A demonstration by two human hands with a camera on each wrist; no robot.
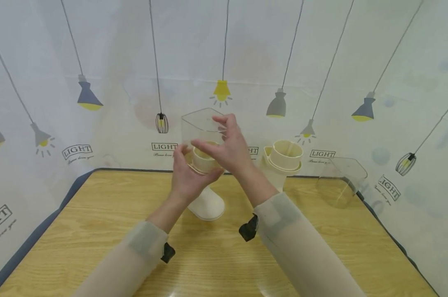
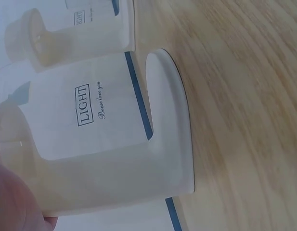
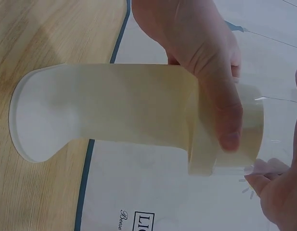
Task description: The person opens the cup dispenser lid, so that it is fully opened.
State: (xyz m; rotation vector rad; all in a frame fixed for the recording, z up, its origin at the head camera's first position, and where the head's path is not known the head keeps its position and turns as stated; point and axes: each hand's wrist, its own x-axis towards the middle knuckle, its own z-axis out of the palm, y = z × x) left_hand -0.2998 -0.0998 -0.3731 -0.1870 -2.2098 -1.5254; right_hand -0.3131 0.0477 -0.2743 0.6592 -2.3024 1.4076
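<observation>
A cream dispenser stand [image 1: 208, 204] with a white foot stands upright on the table, with a clear plastic container [image 1: 194, 128] on its round top. My left hand [image 1: 188, 175] grips the stand's collar; in the right wrist view its thumb lies across the cream ring [image 3: 203, 159]. My right hand [image 1: 233, 146] holds the clear container from the right, thumb in front and fingers on the far side. In the left wrist view the stand's body [image 2: 105, 178] shows, with part of my left thumb [image 2: 18, 204] at the edge. The container's lower rim is partly hidden by my hands.
A second cream stand [image 1: 284, 159] stands to the right, behind my right forearm. Another clear container [image 1: 340, 183] sits at the table's back right corner. The wooden table [image 1: 216, 251] ends at a patterned cloth wall [image 1: 127, 95] printed with lamps.
</observation>
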